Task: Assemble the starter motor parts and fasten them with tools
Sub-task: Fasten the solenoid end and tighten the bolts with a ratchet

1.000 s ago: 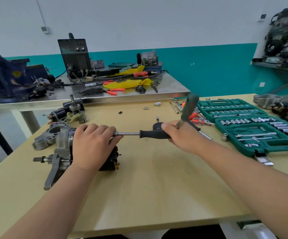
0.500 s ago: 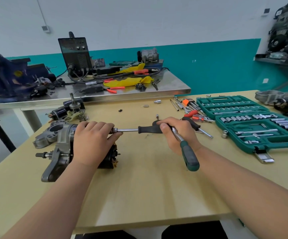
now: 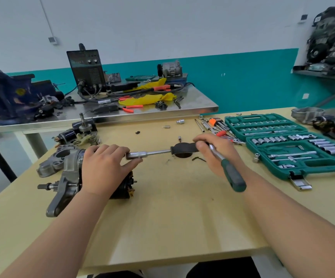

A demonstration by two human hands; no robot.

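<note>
l hand holds starter motor, r hand grips ratchet.

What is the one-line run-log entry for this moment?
step: fastening | left hand: grips starter motor on table | right hand: grips socket driver plus green-handled ratchet | driver tip: at motor's rear end

1. The left hand lay curled over the grey cast-metal and black starter motor on the pale wooden worktop.
2. The right hand gripped the black-handled steel socket driver, whose socket end reached the left fingers.
3. A green-handled ratchet angled out of the right hand toward the person.
4. An open green socket case lay at the right.
</note>
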